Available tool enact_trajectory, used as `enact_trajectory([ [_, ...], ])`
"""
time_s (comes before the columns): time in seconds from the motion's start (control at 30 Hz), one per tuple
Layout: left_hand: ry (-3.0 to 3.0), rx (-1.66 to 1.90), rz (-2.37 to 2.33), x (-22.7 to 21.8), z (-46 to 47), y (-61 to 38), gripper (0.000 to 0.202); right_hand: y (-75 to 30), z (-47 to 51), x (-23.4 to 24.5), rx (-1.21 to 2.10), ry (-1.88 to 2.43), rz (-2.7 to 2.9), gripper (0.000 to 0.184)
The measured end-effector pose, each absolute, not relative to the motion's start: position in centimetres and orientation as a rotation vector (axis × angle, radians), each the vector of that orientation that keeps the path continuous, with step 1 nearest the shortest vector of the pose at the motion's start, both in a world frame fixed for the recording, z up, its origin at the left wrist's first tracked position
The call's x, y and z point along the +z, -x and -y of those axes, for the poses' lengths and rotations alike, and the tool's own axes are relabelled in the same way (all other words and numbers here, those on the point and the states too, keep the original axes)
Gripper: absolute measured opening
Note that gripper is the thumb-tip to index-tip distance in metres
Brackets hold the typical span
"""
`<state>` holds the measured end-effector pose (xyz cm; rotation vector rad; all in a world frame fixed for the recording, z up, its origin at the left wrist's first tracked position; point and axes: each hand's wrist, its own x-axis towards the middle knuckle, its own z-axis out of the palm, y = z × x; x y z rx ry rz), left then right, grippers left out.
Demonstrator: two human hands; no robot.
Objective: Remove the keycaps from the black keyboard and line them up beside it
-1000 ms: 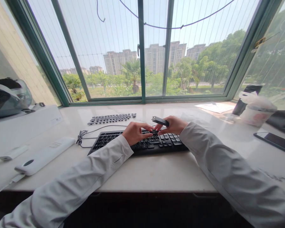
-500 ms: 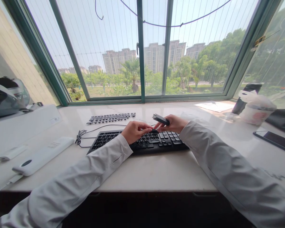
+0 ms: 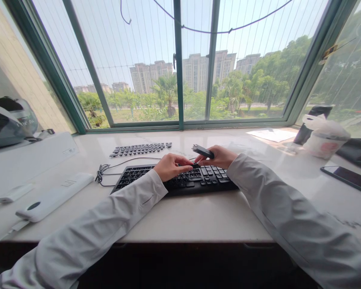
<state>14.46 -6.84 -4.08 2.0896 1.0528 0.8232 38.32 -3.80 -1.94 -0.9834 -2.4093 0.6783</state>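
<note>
A black keyboard (image 3: 195, 186) lies on the white tabletop, many of its key positions on the left and middle bare of caps. My left hand (image 3: 171, 166) is over its upper middle, thumb and fingers closed towards a small black keycap (image 3: 195, 165). The fingertips of my right hand (image 3: 221, 156) meet the same keycap from the other side. Tucked in that right hand is a slim black tool (image 3: 202, 151) with a pronged tip pointing left; its exact kind is unclear. Loose black keycaps (image 3: 141, 149) stand in rows behind the keyboard.
A coiled cable (image 3: 100, 174) sits left of the keyboard. Further left are a white power bank (image 3: 55, 198), a white box (image 3: 33, 164) and a helmet (image 3: 10, 122). On the right are a phone (image 3: 349, 180), a bagged cup (image 3: 326, 140) and paper (image 3: 272, 135). Windows rise behind.
The black tool in my right hand has shifted very slightly left. Both hands stay at the same part of the keyboard.
</note>
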Motion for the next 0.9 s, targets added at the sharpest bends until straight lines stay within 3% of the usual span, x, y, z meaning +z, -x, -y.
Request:
enact_trajectory([
  [0.23,-2.160,0.876,-1.035,-3.4,7.5,-14.8,0.034,-38.3,3.5,-2.7,0.786,1.062,2.481,0.045],
  [0.6,-2.167,0.915,-1.015,-3.8,7.5,-14.8,0.038,-37.9,4.2,-2.6,0.641,1.066,2.498,0.047],
  [0.9,-2.202,1.066,-1.052,-3.6,8.1,-15.0,0.022,-37.5,5.1,-1.5,0.730,0.989,2.461,0.046],
])
